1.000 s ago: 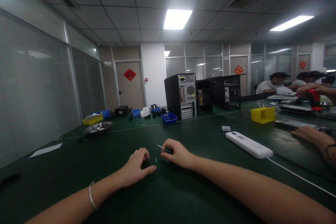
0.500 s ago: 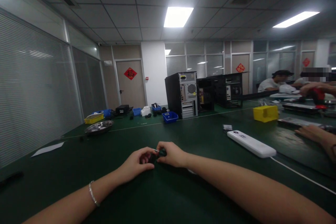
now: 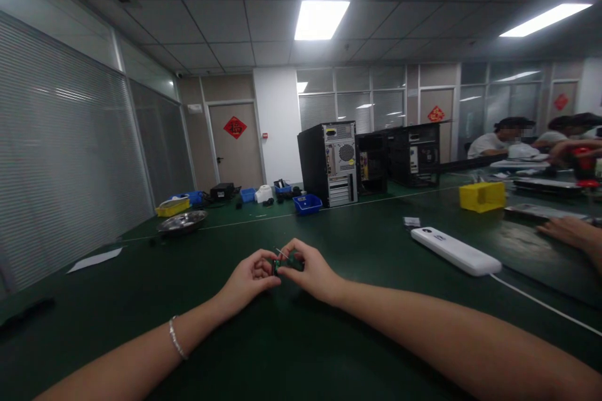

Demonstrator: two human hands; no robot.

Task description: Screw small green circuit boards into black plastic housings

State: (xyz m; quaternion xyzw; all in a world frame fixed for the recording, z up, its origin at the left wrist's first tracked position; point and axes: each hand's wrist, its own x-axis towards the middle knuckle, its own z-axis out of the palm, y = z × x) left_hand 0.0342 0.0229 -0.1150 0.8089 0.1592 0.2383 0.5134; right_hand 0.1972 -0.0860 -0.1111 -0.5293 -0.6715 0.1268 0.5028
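Note:
Above the green table [image 3: 263,351], my left hand [image 3: 249,274] and my right hand [image 3: 308,270] meet near the middle of the view. Between my left fingertips is a small green and dark part [image 3: 276,267], pinched at its edge. My right fingers are closed round a small dark piece [image 3: 295,262], and a thin light-coloured stick or wire [image 3: 283,253] shows at their tips. Exactly what these pieces are is too small to tell.
A blue tray [image 3: 307,203] and a computer case [image 3: 329,166] stand further back. At the right are a white power strip [image 3: 455,252] and a yellow bin [image 3: 482,197]. A metal dish [image 3: 182,223] lies left. Another person's hand [image 3: 569,230] rests far right.
My hands have come slightly up in the view, and the green part in my left fingers shows more clearly. The whole view has shifted a little.

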